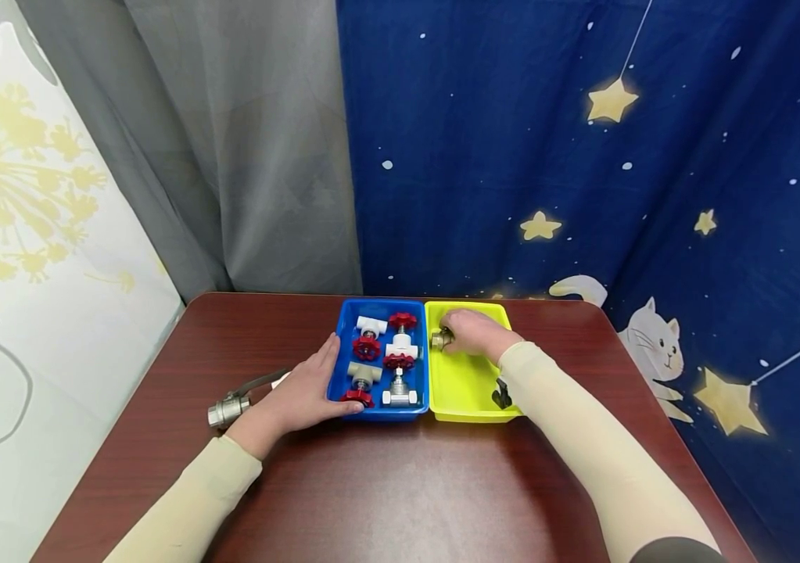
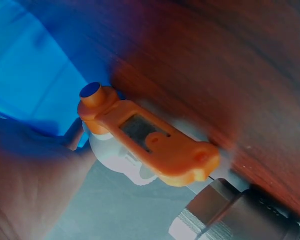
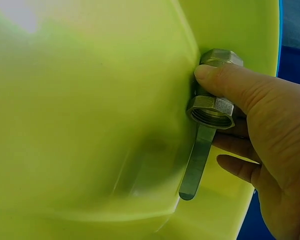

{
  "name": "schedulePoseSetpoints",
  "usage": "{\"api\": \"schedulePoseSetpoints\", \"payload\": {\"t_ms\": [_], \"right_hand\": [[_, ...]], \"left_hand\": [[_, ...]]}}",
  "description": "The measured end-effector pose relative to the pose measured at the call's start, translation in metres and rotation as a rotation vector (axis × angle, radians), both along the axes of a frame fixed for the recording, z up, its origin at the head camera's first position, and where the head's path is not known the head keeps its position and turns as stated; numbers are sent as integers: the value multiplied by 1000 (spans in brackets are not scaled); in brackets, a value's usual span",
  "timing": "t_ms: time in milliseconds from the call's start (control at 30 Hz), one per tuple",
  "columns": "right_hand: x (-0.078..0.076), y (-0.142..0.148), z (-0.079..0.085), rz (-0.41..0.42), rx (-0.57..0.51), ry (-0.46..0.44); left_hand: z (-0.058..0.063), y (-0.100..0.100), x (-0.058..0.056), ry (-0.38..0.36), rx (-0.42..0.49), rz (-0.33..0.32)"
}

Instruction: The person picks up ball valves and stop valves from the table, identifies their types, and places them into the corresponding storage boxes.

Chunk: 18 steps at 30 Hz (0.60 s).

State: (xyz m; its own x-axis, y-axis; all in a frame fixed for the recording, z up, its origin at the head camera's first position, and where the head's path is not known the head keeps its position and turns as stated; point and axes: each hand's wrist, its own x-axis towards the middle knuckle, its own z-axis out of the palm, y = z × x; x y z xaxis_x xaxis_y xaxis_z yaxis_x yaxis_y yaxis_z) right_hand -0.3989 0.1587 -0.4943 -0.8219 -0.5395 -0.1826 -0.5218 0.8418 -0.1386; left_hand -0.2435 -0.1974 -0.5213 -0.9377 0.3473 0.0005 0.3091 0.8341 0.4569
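Note:
My right hand (image 1: pixel 473 332) pinches a brass-coloured ball valve (image 3: pixel 210 106) with a flat metal lever (image 3: pixel 196 170), inside the yellow tray (image 1: pixel 466 416) near its left wall. The thumb lies across the valve body between its two hex ends. My left hand (image 1: pixel 306 391) rests against the left side of the blue tray (image 1: pixel 385 415), fingers straight along the wall and thumb at the front corner. Several valves with red handwheels lie in the blue tray, among them a beige one (image 1: pixel 364 374) and a metal one (image 1: pixel 400 391).
Left of the blue tray, a larger metal ball valve (image 1: pixel 228 410) lies on the brown table (image 1: pixel 435 485). A white valve with an orange handle (image 2: pixel 150 142) is beside my left hand. A black-handled piece (image 1: pixel 501 394) sits in the yellow tray's front right corner. Curtains hang behind.

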Motion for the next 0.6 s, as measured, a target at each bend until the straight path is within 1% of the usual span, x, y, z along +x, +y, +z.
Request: {"api": "schedulePoseSetpoints", "payload": {"t_ms": [200, 367, 467, 600], "right_hand": [[6, 3, 4, -14, -20, -14], [6, 8, 5, -23, -27, -9], [7, 12, 8, -26, -53, -5], [9, 21, 17, -16, -106, -1]], "left_hand": [[1, 1, 1, -5, -5, -2], [0, 1, 1, -2, -5, -5], [0, 0, 0, 1, -5, -6], [1, 0, 0, 0, -2, -5]]}}
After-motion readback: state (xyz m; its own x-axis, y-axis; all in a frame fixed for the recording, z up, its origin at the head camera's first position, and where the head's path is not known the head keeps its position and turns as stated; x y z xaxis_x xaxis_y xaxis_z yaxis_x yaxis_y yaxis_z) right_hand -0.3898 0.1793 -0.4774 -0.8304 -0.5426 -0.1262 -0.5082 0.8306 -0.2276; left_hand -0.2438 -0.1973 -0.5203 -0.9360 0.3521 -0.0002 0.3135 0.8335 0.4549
